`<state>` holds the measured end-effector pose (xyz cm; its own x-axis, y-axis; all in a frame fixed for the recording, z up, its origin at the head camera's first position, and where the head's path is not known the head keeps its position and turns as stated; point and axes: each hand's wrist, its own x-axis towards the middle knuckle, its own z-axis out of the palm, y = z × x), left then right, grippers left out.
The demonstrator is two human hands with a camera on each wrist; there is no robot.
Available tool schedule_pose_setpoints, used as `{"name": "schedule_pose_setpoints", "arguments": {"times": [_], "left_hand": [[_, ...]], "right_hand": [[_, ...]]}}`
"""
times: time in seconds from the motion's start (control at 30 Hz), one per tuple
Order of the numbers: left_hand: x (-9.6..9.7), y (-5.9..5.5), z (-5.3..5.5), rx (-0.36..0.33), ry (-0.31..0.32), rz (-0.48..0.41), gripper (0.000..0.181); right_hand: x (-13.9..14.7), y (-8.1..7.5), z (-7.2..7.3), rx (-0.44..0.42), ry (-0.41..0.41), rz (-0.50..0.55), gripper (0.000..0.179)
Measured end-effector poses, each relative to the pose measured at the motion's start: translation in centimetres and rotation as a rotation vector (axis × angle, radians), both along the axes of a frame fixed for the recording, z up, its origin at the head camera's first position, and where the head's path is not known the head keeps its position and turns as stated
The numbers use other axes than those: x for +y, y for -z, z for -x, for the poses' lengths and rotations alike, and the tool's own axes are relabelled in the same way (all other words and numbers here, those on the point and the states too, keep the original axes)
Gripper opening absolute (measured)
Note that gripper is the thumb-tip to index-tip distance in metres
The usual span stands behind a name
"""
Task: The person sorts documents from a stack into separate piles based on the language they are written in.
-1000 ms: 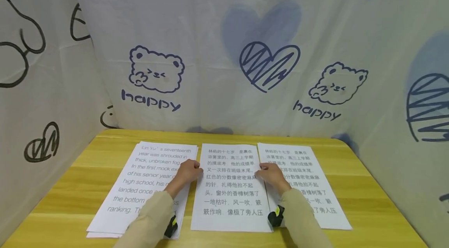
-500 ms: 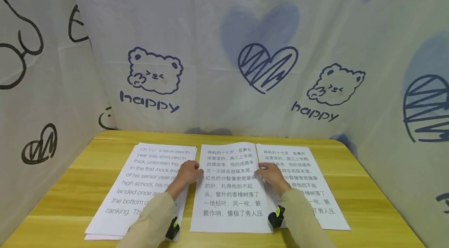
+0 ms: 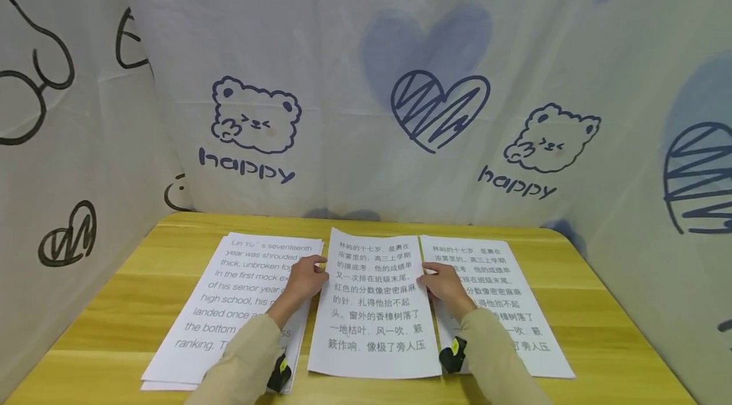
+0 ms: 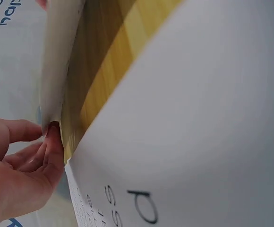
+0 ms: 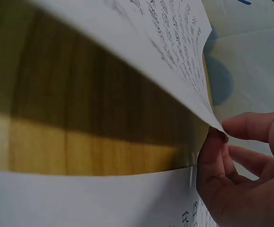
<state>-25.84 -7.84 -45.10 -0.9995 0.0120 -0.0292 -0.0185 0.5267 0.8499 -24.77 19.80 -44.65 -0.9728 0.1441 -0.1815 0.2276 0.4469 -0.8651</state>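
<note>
Between my hands is a middle sheet of paper (image 3: 374,322) printed with Chinese text, bowed and raised a little off the table. My left hand (image 3: 304,283) pinches its left edge between thumb and fingers; the left wrist view shows that edge in the fingertips of the left hand (image 4: 26,165). On the opposite edge, my right hand (image 3: 446,287) pinches the paper the same way. In the right wrist view, wood shows beneath the sheet (image 5: 151,56) where the right hand (image 5: 245,165) holds it up.
A stack of sheets with English text (image 3: 229,303) lies under my left forearm. Another Chinese-text sheet (image 3: 515,303) lies under my right forearm. The wooden table (image 3: 600,335) ends at a printed cloth backdrop (image 3: 354,157) behind and on both sides.
The middle sheet lay flat a second ago. Both hands have now lifted it slightly by its side edges, and its top left corner has risen.
</note>
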Motion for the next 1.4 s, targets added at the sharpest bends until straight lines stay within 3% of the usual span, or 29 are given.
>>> {"name": "schedule_pose_setpoints", "arguments": {"times": [0.2,0.37,0.53,0.67,0.93,1.2,1.4], "left_hand": [[-0.3,0.2,0.0,0.049,-0.041,-0.032,0.039],[-0.9,0.5,0.1,0.015,-0.057,-0.096,0.04],[-1.2,0.6,0.3,-0.031,-0.068,-0.198,0.04],[-0.8,0.3,0.0,-0.029,-0.074,-0.315,0.038],[1.1,0.0,0.1,-0.072,-0.084,-0.428,0.039],[3.6,0.1,0.8,0.008,-0.092,-0.445,0.038],[6.3,0.0,1.7,0.001,-0.104,-0.457,0.037]], "right_hand": [[0.0,0.1,0.0,0.007,0.016,-0.006,0.046],[0.3,-0.1,0.0,-0.005,0.026,0.024,0.04],[1.1,-0.4,0.0,-0.002,-0.005,0.074,0.042],[1.9,-0.7,0.1,0.007,-0.027,0.098,0.044],[3.5,-1.6,0.5,0.042,-0.061,0.068,0.045],[5.6,-2.7,2.4,0.0,-0.065,-0.037,0.046],[8.1,-3.3,3.1,-0.009,-0.057,-0.064,0.049]]}}
